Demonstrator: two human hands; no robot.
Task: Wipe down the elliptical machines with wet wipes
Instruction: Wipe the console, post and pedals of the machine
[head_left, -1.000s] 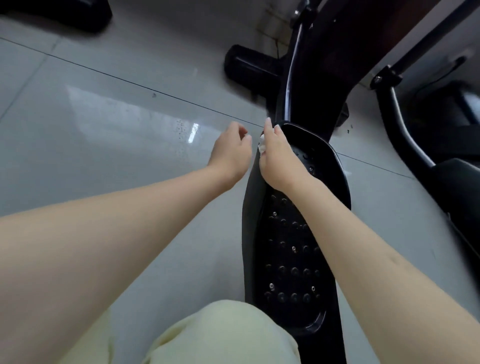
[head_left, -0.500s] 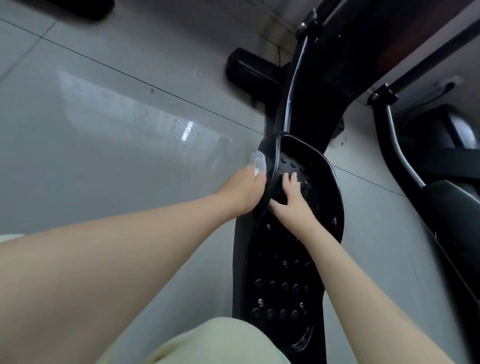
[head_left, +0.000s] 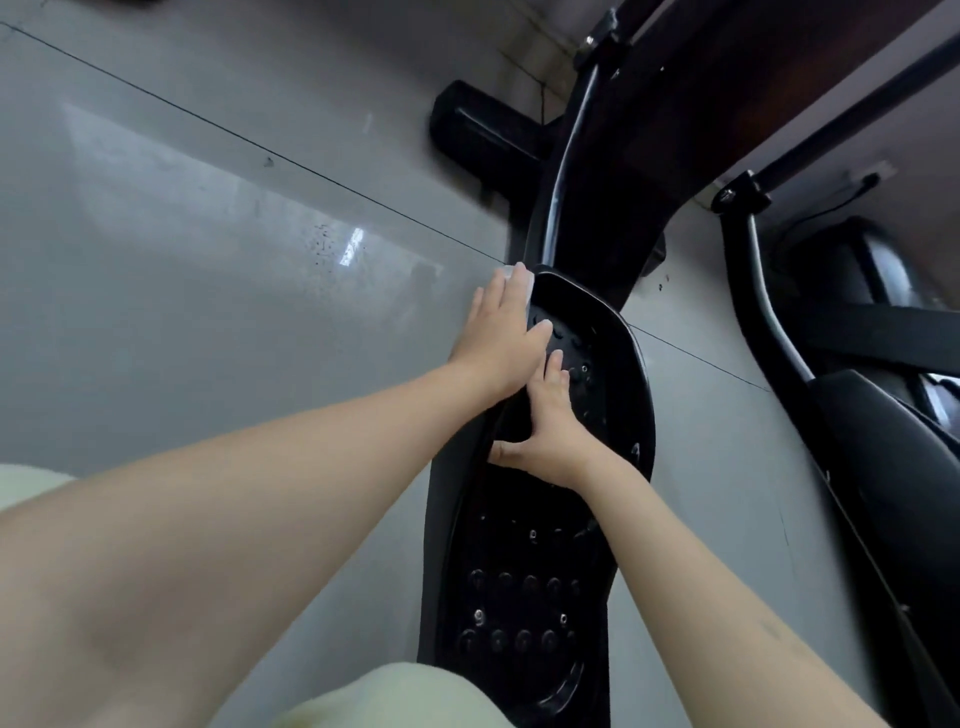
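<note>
- The elliptical machine's black pedal (head_left: 524, 571) is a long, narrow tread. Its long axis runs from the near, lower edge of the view up and away. The rounded toe end points at the machine's dark body (head_left: 701, 104).
- A raised lip curves round the pedal's toe end, and rows of round studs dot its tread.
- The wet wipe (head_left: 522, 278) is a small white wad on the left side of the pedal's toe lip. Only its edge shows past the fingertips.
- The left hand (head_left: 501, 338) lies flat over that lip. Its fingers are straight and together and press the wipe against the pedal, and nothing is curled round it.
- The right hand (head_left: 550, 421) rests palm-down on the tread just behind the left hand. Its fingers are straight and point toward the toe, its thumb is spread out to the pedal's left edge, and it holds nothing.
- A black curved arm (head_left: 558, 171) rises from beyond the pedal's toe, and a black base foot (head_left: 483, 135) sits on the floor left of that arm.
- To the right of the pedal, well apart, lies a second black pedal (head_left: 883, 467) on its own bar.
- The floor (head_left: 208, 260) left of the pedal is glossy grey tile, crossed by a thin dark joint line (head_left: 311, 174), with a bright reflection (head_left: 353, 244) on it.
- Pale green cloth (head_left: 405, 696) shows at the pedal's near end.
</note>
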